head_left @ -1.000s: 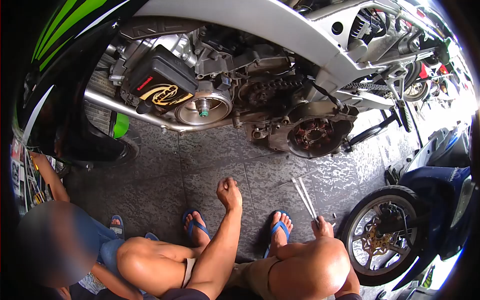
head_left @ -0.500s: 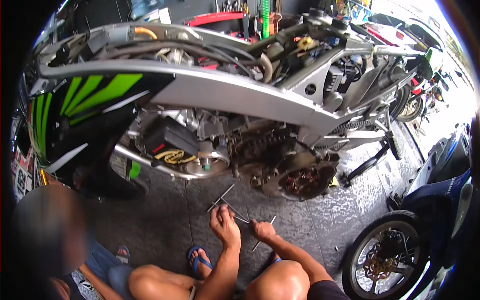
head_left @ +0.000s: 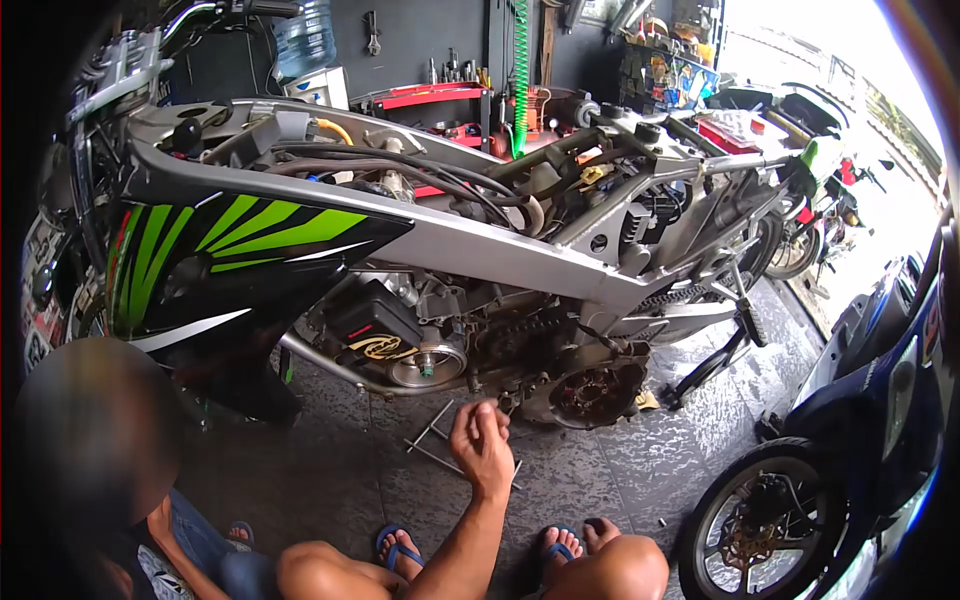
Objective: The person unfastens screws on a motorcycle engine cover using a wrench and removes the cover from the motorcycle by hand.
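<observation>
My left hand [head_left: 482, 447] is raised in front of the engine's open round casing [head_left: 590, 397], with its fingers curled together. Whatever they pinch, if anything, is too small to make out. Beneath this hand, thin metal rods of a T-handle wrench [head_left: 428, 428] show against the floor. Another rod end [head_left: 517, 475] pokes out to the right of my wrist. Part of my right hand [head_left: 601, 535] shows low beside my right foot, beyond the knee. The knee covers the rest of it, and its grip is unclear.
A stripped motorcycle with a grey frame [head_left: 500, 225] and a black-green fairing [head_left: 250, 240] spans the view. A blue motorcycle's front wheel [head_left: 755, 525] stands at right. Another person [head_left: 200, 545] sits at left. A small metal piece [head_left: 662, 522] lies on the floor.
My left hand has risen to the right, off the T-handle wrench. My right hand has left the rods and dropped down beside my foot. The view has tilted upward.
</observation>
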The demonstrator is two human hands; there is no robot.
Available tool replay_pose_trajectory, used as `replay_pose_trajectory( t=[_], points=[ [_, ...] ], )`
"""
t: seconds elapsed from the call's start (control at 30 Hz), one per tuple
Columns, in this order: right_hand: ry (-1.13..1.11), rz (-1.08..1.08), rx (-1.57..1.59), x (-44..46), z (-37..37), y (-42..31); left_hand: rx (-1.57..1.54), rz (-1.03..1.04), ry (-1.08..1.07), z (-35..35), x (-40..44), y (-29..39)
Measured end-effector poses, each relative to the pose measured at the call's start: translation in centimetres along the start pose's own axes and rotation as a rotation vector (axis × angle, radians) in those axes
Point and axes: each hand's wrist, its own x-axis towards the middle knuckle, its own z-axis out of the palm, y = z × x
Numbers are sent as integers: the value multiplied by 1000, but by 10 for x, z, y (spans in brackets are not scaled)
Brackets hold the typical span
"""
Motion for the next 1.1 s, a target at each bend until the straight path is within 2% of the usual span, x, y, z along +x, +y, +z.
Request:
replay_pose_trajectory(
  t=[0.13, 0.23, 0.27, 0.3, 0.37, 0.4, 0.47, 0.5, 0.57, 0.63, 0.7, 0.77, 0.87, 1.0, 1.1],
  points=[
    [133, 65, 40, -34, -57, -24, 23, 41, -157, 33, 15, 26],
    [274, 32, 432, -11, -80, -22, -54, 76, -181, 52, 15, 59],
    [315, -83, 517, 3, -87, -19, -98, 84, -173, 56, 12, 70],
    [361, -180, 555, 16, -98, -15, -99, 195, -156, 59, 11, 78],
    [424, -367, 569, 18, -138, -73, -155, 230, -184, 62, -1, 101],
    [429, -369, 628, 1, -157, -120, -181, 282, -209, 64, -7, 110],
    [485, -519, 612, -8, -183, -176, -142, 406, -272, 63, -20, 129],
    [423, -590, 639, -9, -194, -198, -131, 466, -294, 63, -26, 136],
    [415, -729, 642, -30, -208, -249, -167, 414, -328, 60, -41, 149],
    [366, -881, 494, -60, -218, -291, -162, 388, -371, 52, -52, 158],
    [222, -932, 494, -86, -218, -321, -187, 385, -353, 46, -62, 158],
    [185, -1000, 372, -111, -212, -343, -142, 402, -331, 38, -71, 159],
    [124, -1052, 274, -132, -199, -357, -26, 443, -297, 26, -84, 164],
    [39, -1056, 233, -152, -187, -361, -36, 454, -311, 12, -94, 171],
    [62, -1053, 218, -159, -181, -356, -55, 439, -291, 5, -99, 170]
  ],
)
